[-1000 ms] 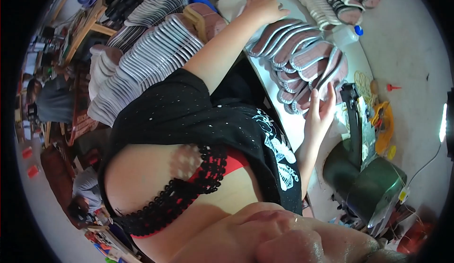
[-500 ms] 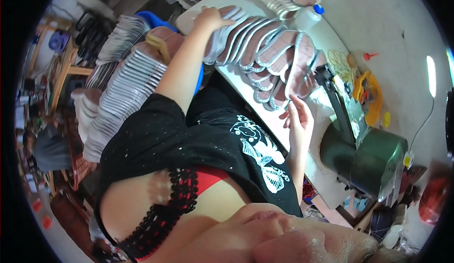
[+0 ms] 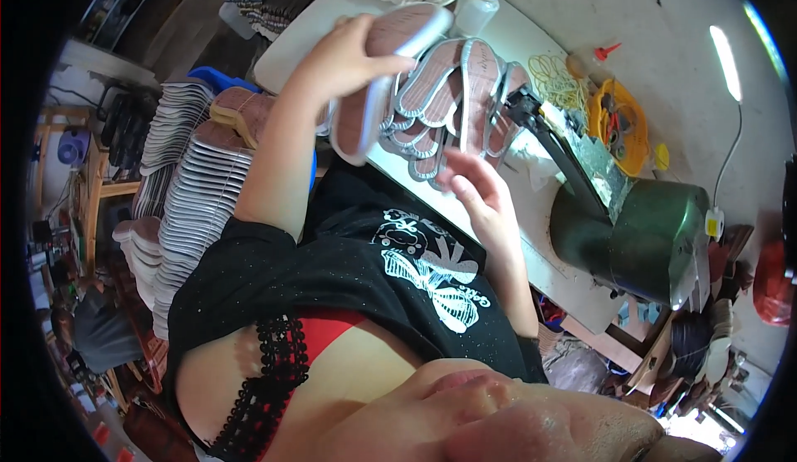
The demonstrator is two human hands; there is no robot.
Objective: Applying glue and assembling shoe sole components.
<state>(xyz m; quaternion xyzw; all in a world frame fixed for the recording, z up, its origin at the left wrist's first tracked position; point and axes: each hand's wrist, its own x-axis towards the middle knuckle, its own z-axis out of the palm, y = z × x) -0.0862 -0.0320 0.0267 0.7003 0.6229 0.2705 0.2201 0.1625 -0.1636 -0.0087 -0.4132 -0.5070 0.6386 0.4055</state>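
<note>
My left hand is raised over the far side of the white table, closed around brownish-pink shoe soles with pale rims. One held sole tilts up past the thumb. Another sole hangs below the same hand; whether it is gripped too, I cannot tell. Beside them, overlapping soles lie fanned out on the table. My right hand hovers at the near ends of this row, fingers apart and slightly blurred, with nothing visible in it.
Tall stacks of soles stand at my left. A machine with a black arm and dark green housing is on the right. Behind it are a yellow basket and yellowish cord. A blue-capped bottle stands at the back.
My left hand has lifted soles from the far end of the row and turned them toward me. My right hand has moved slightly left and nearer. The whole view has shifted.
</note>
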